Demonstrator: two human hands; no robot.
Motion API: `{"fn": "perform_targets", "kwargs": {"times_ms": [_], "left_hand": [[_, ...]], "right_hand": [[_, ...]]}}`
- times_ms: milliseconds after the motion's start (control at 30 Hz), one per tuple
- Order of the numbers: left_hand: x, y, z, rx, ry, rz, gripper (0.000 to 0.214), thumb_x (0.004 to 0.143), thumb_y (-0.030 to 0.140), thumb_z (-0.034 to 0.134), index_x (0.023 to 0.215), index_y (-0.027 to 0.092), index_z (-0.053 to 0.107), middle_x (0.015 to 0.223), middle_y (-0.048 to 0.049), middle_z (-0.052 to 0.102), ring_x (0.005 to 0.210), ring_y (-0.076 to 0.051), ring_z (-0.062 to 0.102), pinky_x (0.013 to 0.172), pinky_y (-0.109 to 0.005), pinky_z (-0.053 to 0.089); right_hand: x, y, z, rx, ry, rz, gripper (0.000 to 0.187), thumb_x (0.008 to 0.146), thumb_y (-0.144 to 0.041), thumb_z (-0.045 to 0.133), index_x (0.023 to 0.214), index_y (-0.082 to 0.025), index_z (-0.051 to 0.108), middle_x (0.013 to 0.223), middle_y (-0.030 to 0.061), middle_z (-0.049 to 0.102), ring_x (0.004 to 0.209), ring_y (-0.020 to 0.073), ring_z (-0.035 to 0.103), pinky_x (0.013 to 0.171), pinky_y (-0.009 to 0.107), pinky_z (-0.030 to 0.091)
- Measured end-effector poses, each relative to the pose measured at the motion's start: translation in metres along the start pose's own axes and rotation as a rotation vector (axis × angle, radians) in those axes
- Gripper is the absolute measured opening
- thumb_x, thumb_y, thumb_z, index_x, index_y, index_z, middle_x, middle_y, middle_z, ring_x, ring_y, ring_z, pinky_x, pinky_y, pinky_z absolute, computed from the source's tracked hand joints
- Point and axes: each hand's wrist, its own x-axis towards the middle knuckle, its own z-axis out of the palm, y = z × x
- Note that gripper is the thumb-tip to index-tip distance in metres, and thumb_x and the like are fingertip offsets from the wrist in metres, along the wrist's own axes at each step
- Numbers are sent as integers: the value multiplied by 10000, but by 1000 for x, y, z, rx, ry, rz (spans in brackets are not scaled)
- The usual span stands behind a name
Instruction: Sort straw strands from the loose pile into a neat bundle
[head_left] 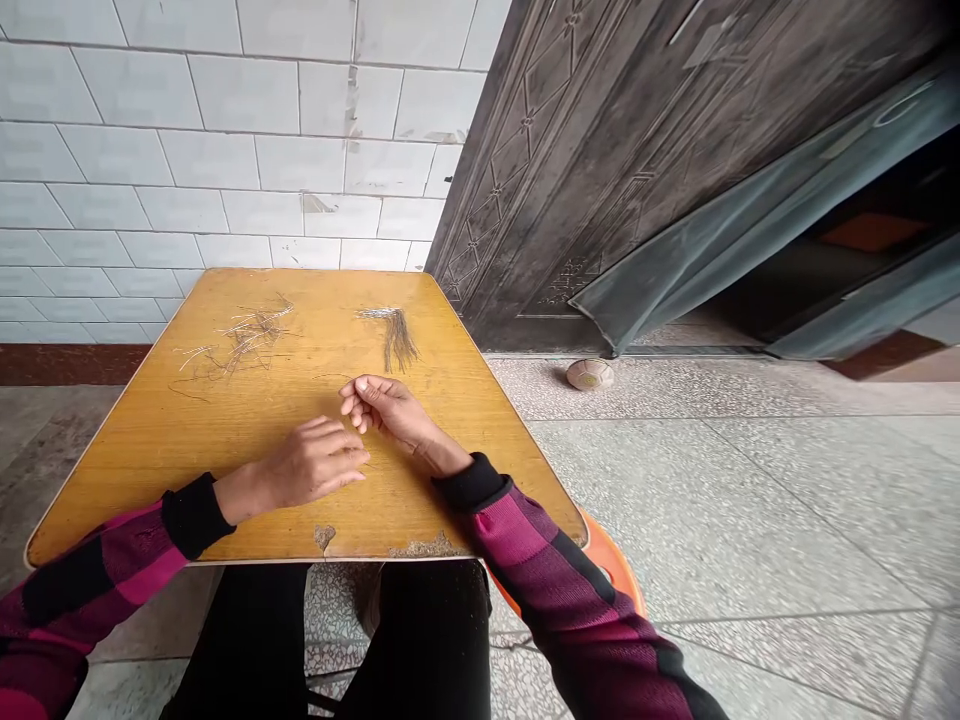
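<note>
Over the middle of the table, my right hand (pixel 386 408) is closed in a pinch, thumb against the fingers. A thin dark wire (pixel 330 377) shows just left of its fingertips; whether it is pinched or lies on the wood I cannot tell. My left hand (pixel 319 462) hovers palm down just beside and nearer to me, fingers stretched out, nothing visible in it. Beyond the hands, at left, spreads a loose tangle of thin wires (pixel 251 338), some silvery, some dark. Farther right lies a neater bundle of wires (pixel 400 340), bent at a silvery end.
The wooden table (pixel 225 430) has chipped spots along its near edge and meets a white tiled wall (pixel 247 90). An orange stool (pixel 615 560) sits partly under the right corner. A ball (pixel 590 375) rests on the floor near a dark carved door (pixel 540 180) and a grey-green curtain (pixel 675 270).
</note>
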Motion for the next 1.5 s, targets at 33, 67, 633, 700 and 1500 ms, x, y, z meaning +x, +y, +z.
{"fn": "perform_targets", "kwargs": {"times_ms": [33, 67, 633, 700, 1500], "left_hand": [[0, -4, -4, -48, 75, -75, 131, 885, 228, 575, 968, 168, 656, 924, -73, 694, 873, -183, 618, 791, -344, 504], [-1, -9, -9, -87, 160, -176, 148, 882, 228, 578, 997, 176, 654, 976, -80, 690, 901, -183, 621, 813, -346, 508], [-13, -36, -24, -710, 219, -923, 225, 808, 355, 612, 880, 174, 723, 741, -66, 735, 607, -169, 658, 576, -296, 537], [-15, -36, -23, -598, 210, -868, 193, 776, 321, 650, 891, 187, 726, 712, -49, 729, 597, -165, 653, 552, -277, 519], [-20, -41, -47, -209, 218, -728, 182, 835, 259, 556, 716, 186, 674, 642, -8, 675, 581, -136, 608, 590, -249, 451]], "right_hand": [[1, 0, -2, 18, 4, 1, 318, 777, -460, 707, 852, -153, 670, 713, 5, 688, 520, 60, 577, 486, 165, 476], [1, -1, -3, 34, 9, -1, 324, 768, -463, 715, 843, -152, 667, 693, 0, 684, 499, 57, 569, 465, 160, 466], [0, 4, -5, -265, 73, -52, 334, 799, -482, 651, 864, -155, 636, 627, -12, 670, 446, 64, 537, 432, 187, 414], [0, 4, -3, -285, 69, -53, 342, 797, -486, 650, 890, -157, 628, 636, -14, 670, 451, 64, 539, 439, 188, 417], [-7, -5, -12, -663, 85, -172, 306, 858, -452, 563, 788, -154, 575, 632, -2, 634, 482, 73, 531, 492, 209, 427]]}}
